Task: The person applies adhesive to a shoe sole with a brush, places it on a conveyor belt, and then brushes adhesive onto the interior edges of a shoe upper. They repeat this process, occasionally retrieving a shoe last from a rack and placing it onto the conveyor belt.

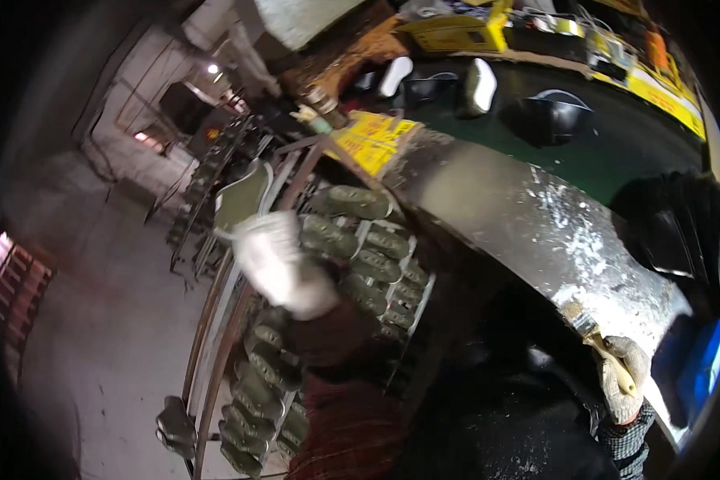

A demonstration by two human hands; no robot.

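Note:
My right hand point(626, 376), in a knitted work glove, is closed round the pale handle of a flat paintbrush point(586, 325). The bristles point away from me, at the near edge of the worktop. My left hand point(280, 268), in a white glove, reaches out to the left over a rack and is smeared by motion. Its fingertips are beside an olive-green shoe piece point(244, 198) with a pale edge; whether they grip it is not clear. Several olive-green shoes point(368, 264) stand in rows on the rack, partly behind my left arm.
The metal worktop point(472, 180) has white smears. On a dark green surface beyond are white soles point(480, 86) and a black bowl-like piece point(554, 116). Yellow boxes point(456, 34) line the back. The rack's metal rail point(216, 336) borders the floor at left. Black sheets point(680, 224) lie far right.

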